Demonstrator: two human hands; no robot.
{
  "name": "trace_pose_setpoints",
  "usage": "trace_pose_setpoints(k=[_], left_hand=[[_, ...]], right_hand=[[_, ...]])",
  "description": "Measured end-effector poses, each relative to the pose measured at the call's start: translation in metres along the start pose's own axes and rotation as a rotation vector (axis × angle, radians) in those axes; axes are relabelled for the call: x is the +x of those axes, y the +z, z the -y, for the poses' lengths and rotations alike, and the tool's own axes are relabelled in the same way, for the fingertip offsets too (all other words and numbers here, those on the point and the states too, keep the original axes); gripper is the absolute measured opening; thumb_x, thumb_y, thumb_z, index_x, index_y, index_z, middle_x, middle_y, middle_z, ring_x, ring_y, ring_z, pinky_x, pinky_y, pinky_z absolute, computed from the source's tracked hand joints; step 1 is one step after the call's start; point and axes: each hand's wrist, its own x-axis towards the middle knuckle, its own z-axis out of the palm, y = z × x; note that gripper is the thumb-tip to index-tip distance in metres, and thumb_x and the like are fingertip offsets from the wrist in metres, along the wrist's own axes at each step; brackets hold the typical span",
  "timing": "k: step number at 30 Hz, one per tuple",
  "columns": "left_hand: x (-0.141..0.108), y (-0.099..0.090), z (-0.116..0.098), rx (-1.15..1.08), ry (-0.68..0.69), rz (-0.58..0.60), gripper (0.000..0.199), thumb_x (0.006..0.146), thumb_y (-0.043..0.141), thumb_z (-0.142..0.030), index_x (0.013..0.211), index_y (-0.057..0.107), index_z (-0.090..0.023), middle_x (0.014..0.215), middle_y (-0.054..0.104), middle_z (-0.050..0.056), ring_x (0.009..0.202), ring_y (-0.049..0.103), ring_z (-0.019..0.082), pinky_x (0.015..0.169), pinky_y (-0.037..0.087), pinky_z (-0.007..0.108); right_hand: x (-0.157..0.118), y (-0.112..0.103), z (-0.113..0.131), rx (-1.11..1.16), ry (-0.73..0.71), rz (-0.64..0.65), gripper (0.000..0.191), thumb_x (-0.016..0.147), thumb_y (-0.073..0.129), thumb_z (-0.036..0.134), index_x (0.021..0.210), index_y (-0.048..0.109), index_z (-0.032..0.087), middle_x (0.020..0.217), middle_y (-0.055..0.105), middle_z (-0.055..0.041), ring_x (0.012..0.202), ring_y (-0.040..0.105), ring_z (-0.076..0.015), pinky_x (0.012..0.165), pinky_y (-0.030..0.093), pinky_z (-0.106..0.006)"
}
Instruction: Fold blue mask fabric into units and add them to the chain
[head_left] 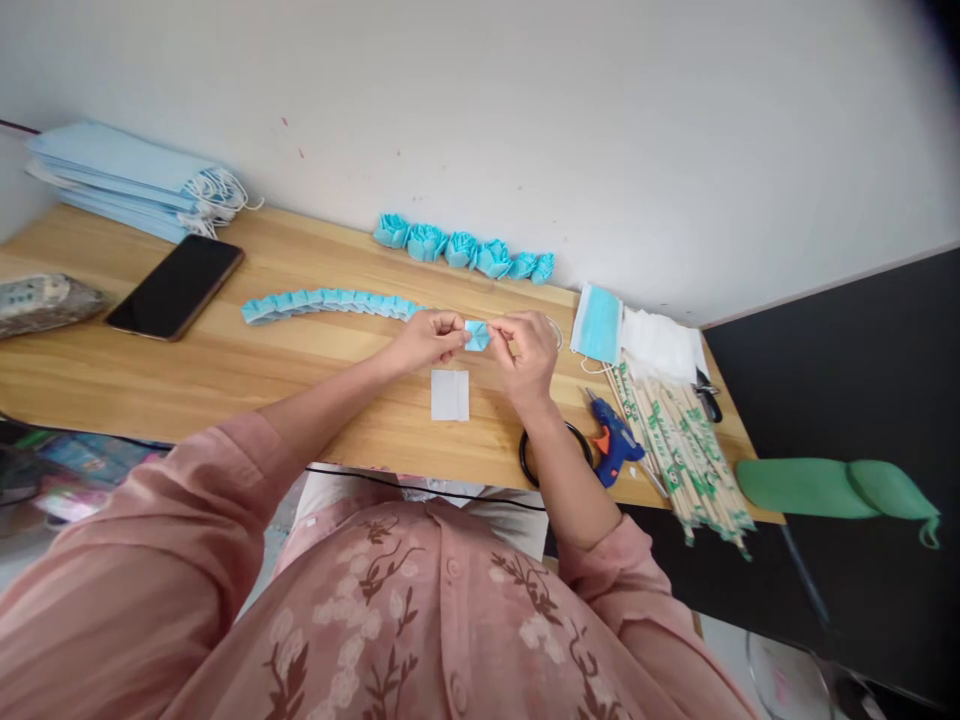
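Between my two hands is a small blue folded square [478, 336] with crease lines meeting near its middle. My left hand [429, 341] pinches its left edge, and my right hand [525, 352] pinches its right edge. Just below on the wooden table [315, 385] lies a pale square piece [450, 395]. To the left, a curved row of blue folded pieces [330, 302] overlaps in a line, its right end close to my left hand. Several blue fabric-like flowers [461, 249] stand along the wall behind.
A stack of face masks [127, 175] and a phone [176, 287] lie at left. On the right are a blue mask [598, 323], white sheets [660, 345], a blue glue gun [616, 440], wrapped chopsticks [694, 450] and a green pouch [825, 488]. A black cable [420, 488] runs along the front edge.
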Motion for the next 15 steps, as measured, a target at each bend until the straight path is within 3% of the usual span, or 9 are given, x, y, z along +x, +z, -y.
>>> trace_pose_setpoints(k=[5, 15], left_hand=[[0.0014, -0.0008, 0.0006, -0.014, -0.018, 0.024, 0.024, 0.083, 0.063, -0.021, 0.062, 0.054, -0.015, 0.05, 0.053, -0.005, 0.043, 0.047, 0.004, 0.045, 0.035, 0.015], [0.0027, -0.0008, 0.0033, -0.033, -0.03, 0.019, 0.026, 0.081, 0.071, -0.025, 0.063, 0.055, -0.015, 0.049, 0.053, -0.005, 0.043, 0.048, 0.005, 0.043, 0.036, 0.016]], right_hand=[[-0.0022, 0.0028, -0.0005, 0.011, -0.099, -0.012, 0.011, 0.095, 0.063, 0.019, 0.096, 0.072, 0.025, 0.086, 0.07, -0.0033, 0.083, 0.063, -0.0185, 0.073, 0.051, -0.034], [-0.0041, 0.0053, -0.0026, -0.061, -0.073, 0.026, 0.012, 0.096, 0.062, 0.024, 0.094, 0.074, 0.026, 0.085, 0.07, -0.0031, 0.081, 0.063, -0.0187, 0.073, 0.05, -0.036]])
